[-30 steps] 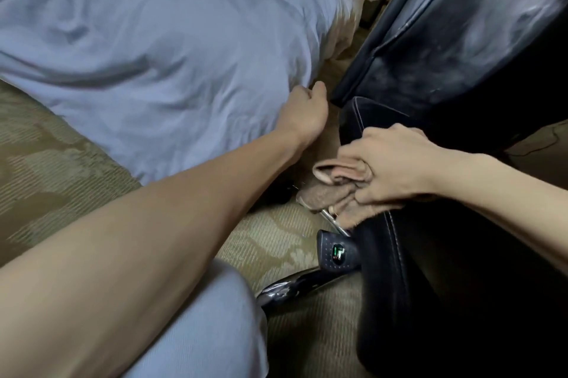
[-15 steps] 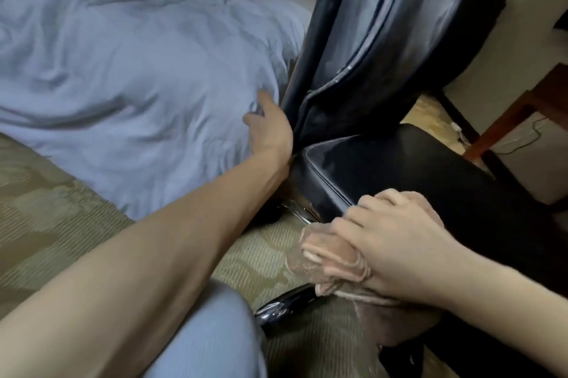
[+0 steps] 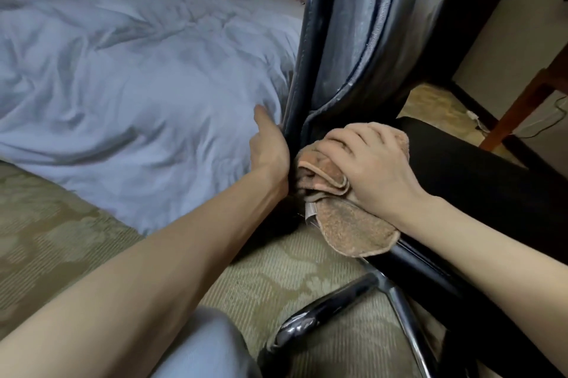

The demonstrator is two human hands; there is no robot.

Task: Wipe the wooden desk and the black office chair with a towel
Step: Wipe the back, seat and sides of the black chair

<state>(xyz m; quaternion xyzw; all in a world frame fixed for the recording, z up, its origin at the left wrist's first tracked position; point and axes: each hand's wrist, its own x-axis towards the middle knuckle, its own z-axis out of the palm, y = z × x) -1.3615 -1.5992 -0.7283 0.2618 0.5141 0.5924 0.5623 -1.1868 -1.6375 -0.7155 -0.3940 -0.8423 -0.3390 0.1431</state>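
Observation:
The black office chair fills the right half, its shiny backrest (image 3: 362, 24) rising upright and its seat (image 3: 479, 181) spreading to the right. My left hand (image 3: 269, 150) grips the lower edge of the backrest, thumb pointing up. A crumpled brown towel (image 3: 347, 221) lies on the seat's rear corner where seat meets backrest. My right hand (image 3: 372, 162) presses down on the towel with fingers curled over it. The wooden desk shows only as a reddish leg (image 3: 528, 101) at the far right.
A bed with a rumpled pale blue duvet (image 3: 129, 82) is close on the left of the chair. Patterned beige carpet (image 3: 46, 230) covers the floor. The chair's chrome base leg (image 3: 332, 313) sticks out below the seat. A cable (image 3: 541, 128) lies by the desk leg.
My right hand has slid the towel along the seat from its front edge back to the corner by the backrest. My left hand stays on the backrest's edge. The view has tilted up.

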